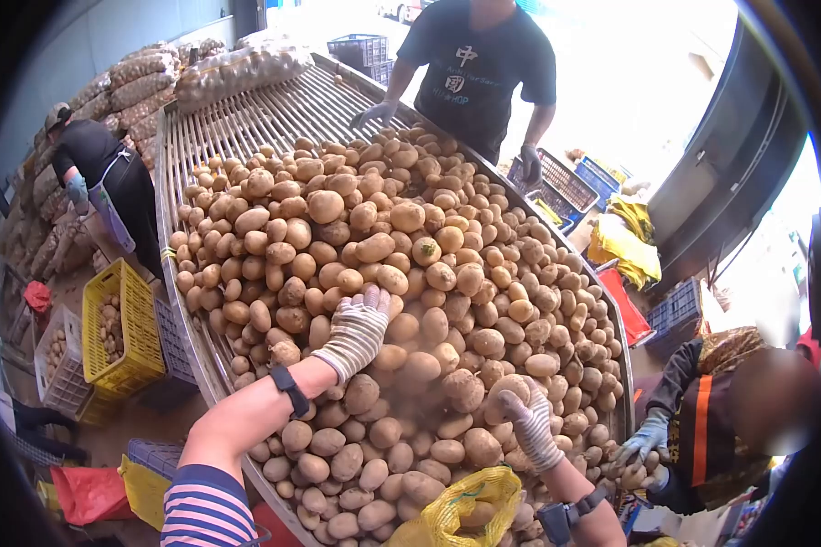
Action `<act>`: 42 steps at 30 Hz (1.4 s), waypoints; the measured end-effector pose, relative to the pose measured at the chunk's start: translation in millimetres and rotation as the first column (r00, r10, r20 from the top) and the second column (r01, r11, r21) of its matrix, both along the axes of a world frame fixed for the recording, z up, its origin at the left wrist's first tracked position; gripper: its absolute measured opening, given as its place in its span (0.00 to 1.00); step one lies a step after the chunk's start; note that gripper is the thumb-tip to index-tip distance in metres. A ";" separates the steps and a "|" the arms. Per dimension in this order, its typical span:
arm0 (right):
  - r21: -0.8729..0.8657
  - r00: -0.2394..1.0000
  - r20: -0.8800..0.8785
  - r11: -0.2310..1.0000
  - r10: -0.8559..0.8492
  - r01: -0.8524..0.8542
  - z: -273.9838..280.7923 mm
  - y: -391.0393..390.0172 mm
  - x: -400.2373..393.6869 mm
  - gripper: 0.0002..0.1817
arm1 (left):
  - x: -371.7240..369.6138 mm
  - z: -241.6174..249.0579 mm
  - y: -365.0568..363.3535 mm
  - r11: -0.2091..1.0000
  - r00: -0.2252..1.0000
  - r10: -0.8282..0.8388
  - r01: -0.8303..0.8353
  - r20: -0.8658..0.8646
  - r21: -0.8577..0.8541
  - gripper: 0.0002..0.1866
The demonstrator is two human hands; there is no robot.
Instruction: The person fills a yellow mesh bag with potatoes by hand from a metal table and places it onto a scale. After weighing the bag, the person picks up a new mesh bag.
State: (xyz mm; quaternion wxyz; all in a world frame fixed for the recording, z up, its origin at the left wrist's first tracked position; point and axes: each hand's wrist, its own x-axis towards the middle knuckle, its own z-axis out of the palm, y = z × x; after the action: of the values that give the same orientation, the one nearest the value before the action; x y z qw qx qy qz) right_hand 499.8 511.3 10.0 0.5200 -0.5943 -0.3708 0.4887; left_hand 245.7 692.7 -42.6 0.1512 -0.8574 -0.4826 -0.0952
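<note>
We are holding a roundish potato over the heap on the table, the fingers of our right hand bending around it, its slightly longer axis slanting up-right. Our left hand is touching an oval potato pointing up-left; whether its curled fingers are gripping, we cannot tell.

The potatoes lie in a broad, uneven heap over the slatted counter, tan and smooth-skinned, some round, some oblong, in mixed sizes. One near the middle of the heap shows a greenish patch. A roundish potato sits in the right grip, just over the pile. At the near edge, a yellow net bag gapes open, a potato showing in its mouth.
</note>
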 end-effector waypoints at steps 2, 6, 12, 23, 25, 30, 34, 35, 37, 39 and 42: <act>0.021 0.999 -0.034 1.000 0.004 -0.003 5.6 2.1 -9.3 0.27 | -10.3 9.6 -5.9 0.996 0.958 -0.081 0.088 0.273 -0.012 0.29; 0.123 0.992 -0.095 0.990 0.088 -0.076 14.6 -5.4 -25.3 0.16 | -54.1 51.2 -69.7 0.861 0.205 0.265 0.390 0.942 -0.326 0.32; -0.103 0.714 -0.698 0.995 -0.059 -0.018 -95.9 23.3 63.8 0.19 | -171.1 33.7 -261.7 0.724 -0.729 0.672 0.612 0.127 -0.317 0.20; 0.096 0.966 -0.245 0.994 0.079 -0.056 -22.7 -28.3 8.5 0.27 | -446.3 91.7 -152.8 0.933 -0.864 0.041 -0.147 0.502 -0.329 0.20; 0.090 0.970 -0.238 0.996 0.047 -0.026 -17.9 -30.2 2.1 0.26 | -317.4 106.8 -128.4 0.921 -0.532 0.284 -0.080 0.798 -0.381 0.19; 0.071 0.989 -0.145 0.997 0.037 -0.027 13.7 -44.2 -26.0 0.27 | -135.0 51.1 -68.4 0.920 0.875 0.302 -0.164 0.378 -0.356 0.23; 0.086 0.997 0.036 0.994 0.071 -0.074 31.7 -66.7 -20.9 0.27 | -122.6 28.5 -25.8 0.694 0.860 0.460 -0.193 0.220 -0.694 0.32; 0.065 0.995 0.069 0.995 0.075 -0.080 31.9 -76.3 -16.4 0.27 | -130.6 58.0 -31.6 0.541 0.830 0.509 -0.105 0.226 -0.834 0.35; 0.055 0.991 0.100 0.994 0.089 -0.095 35.0 -88.0 -5.6 0.26 | -163.2 13.2 -48.9 0.702 0.867 0.273 0.117 0.417 -0.702 0.38; 0.057 0.987 0.119 0.991 0.112 -0.119 30.9 -94.8 -0.7 0.26 | -173.0 -11.6 -70.8 0.801 0.700 0.243 0.246 0.671 -0.546 0.38; 0.060 1.000 -0.006 0.998 0.024 -0.024 21.5 -91.6 -6.7 0.26 | -180.5 -3.9 -102.5 0.697 -0.238 0.690 0.472 0.684 -0.539 0.30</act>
State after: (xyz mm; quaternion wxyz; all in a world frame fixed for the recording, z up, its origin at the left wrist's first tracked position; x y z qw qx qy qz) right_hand 493.1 419.7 31.5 0.5331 -0.5722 -0.3907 0.4856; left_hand 65.2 590.2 -46.5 -0.6107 -0.3507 -0.4855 -0.5180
